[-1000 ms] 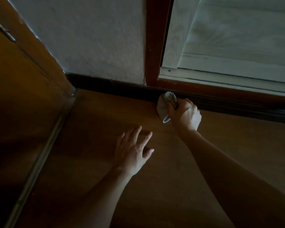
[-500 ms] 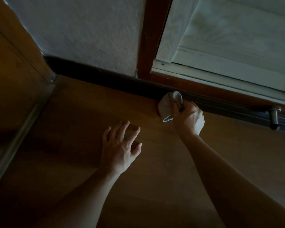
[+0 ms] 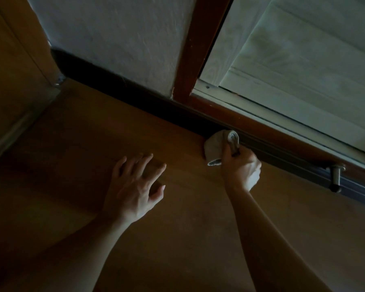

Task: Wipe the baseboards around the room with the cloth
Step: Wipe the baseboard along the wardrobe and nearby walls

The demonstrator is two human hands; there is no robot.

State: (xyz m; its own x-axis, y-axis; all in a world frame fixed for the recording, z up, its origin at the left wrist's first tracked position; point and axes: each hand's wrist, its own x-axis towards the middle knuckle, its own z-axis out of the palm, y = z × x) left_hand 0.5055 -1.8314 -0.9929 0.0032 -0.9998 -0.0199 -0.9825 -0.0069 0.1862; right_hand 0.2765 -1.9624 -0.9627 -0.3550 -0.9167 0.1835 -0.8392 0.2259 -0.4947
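Note:
A dark baseboard runs along the foot of the white wall and on under the red-brown door frame. My right hand grips a bunched pale grey cloth and holds it against the base strip below the frame. My left hand rests flat on the wooden floor, fingers spread, to the left of the cloth and apart from it.
A red-brown door post stands beside a pale panelled door. A metal bolt sticks out over the grey sill track at right. A wooden panel closes the left corner. Brown wooden floor lies below.
The view has swung right along the wall. My right hand and the cloth have slid a little to the right along the base strip. The left hand stays on the floor.

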